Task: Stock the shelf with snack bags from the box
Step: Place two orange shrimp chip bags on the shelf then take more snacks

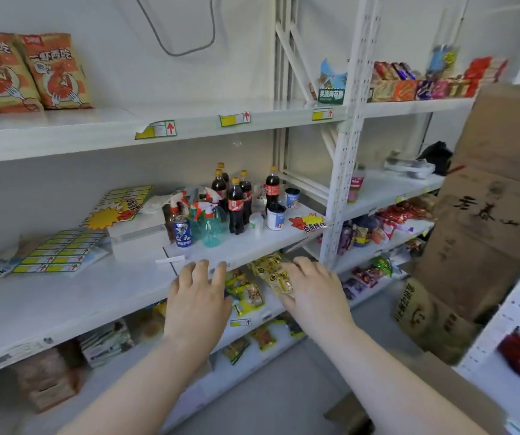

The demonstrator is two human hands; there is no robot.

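**Snack bag on its way to a lower tier**

The right hand (312, 287) has its grip closed on one end of a yellow printed plastic snack bag (271, 273). The fingers lie over the top and the thumb is hidden, so the pack sticks out leftward at the front edge of the white metal shelf unit (95, 293). The left hand (197, 298) holds nothing. Its grip is spread with the fingers straight, just beside the bag, probably ready to steady it or clear a space.

Between and below the hands, yellow-and-green snack packs (244, 291) lie on the tier underneath, which looks like where the bag is going. The middle board carries dark cola bottles (236, 205) and sheets of yellow price labels (58, 251). Brown cardboard boxes (487, 199) stand stacked nearby on the right, but it is unclear which one supplies the bags.
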